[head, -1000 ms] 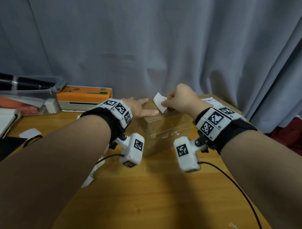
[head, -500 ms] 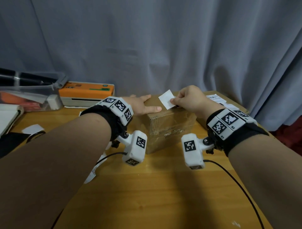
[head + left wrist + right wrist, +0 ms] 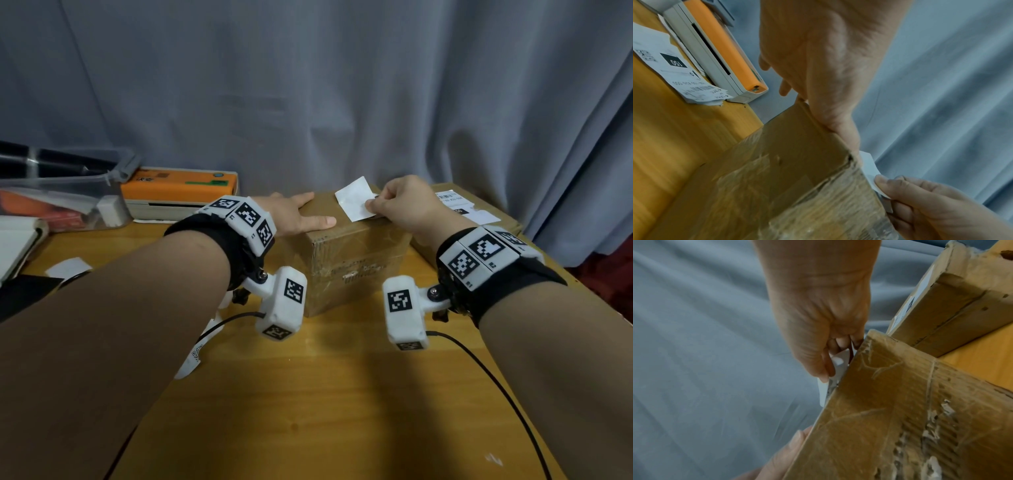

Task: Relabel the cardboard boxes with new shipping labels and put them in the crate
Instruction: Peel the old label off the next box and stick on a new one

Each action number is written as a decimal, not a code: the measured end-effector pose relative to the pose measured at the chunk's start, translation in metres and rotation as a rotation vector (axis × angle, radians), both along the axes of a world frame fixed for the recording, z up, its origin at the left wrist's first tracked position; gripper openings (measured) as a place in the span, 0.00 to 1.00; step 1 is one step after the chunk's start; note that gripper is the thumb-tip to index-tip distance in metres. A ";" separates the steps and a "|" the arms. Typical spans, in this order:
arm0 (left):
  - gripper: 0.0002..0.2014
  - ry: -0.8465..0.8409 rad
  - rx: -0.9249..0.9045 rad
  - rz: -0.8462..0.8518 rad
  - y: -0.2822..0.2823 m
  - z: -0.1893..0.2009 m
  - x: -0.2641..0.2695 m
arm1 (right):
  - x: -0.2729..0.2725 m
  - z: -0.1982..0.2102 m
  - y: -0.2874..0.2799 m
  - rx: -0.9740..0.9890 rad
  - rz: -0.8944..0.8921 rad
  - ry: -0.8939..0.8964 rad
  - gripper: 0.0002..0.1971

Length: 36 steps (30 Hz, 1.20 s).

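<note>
A taped brown cardboard box (image 3: 352, 270) stands on the wooden table in front of me. My left hand (image 3: 301, 217) lies flat on its top left edge, fingers straight, holding it down. My right hand (image 3: 397, 205) pinches a small white label (image 3: 354, 198) between thumb and forefinger, its free end lifted above the box top. In the left wrist view the label (image 3: 869, 167) curls off the box's (image 3: 797, 170) upper edge. In the right wrist view the label (image 3: 835, 369) stands against the box's (image 3: 900, 402) rim under my thumb. No crate is in view.
A second cardboard box (image 3: 472, 212) with a printed label lies behind on the right. An orange label printer (image 3: 178, 192) sits at the back left, with printed labels (image 3: 684, 76) in front of it. A clear plastic bin (image 3: 61, 195) stands far left. Label scraps (image 3: 68, 267) lie on the table.
My right hand has drawn the white label to the right and slightly up, so more of it stands free of the box top. The left hand stays pressed on the box.
</note>
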<state>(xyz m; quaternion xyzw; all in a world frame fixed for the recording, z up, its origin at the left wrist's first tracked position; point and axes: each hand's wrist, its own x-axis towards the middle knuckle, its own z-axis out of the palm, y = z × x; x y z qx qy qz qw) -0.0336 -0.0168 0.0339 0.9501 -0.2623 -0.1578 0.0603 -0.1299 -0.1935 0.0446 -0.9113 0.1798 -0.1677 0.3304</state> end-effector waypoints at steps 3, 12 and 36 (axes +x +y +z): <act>0.46 -0.006 0.007 0.000 0.000 0.000 0.000 | 0.000 -0.002 -0.001 0.003 -0.012 -0.020 0.12; 0.44 -0.008 0.016 0.003 -0.001 0.001 -0.001 | -0.001 -0.007 -0.006 0.086 -0.058 -0.085 0.13; 0.44 0.025 -0.007 -0.015 0.002 0.005 -0.006 | -0.016 -0.011 -0.048 0.411 -0.123 -0.315 0.16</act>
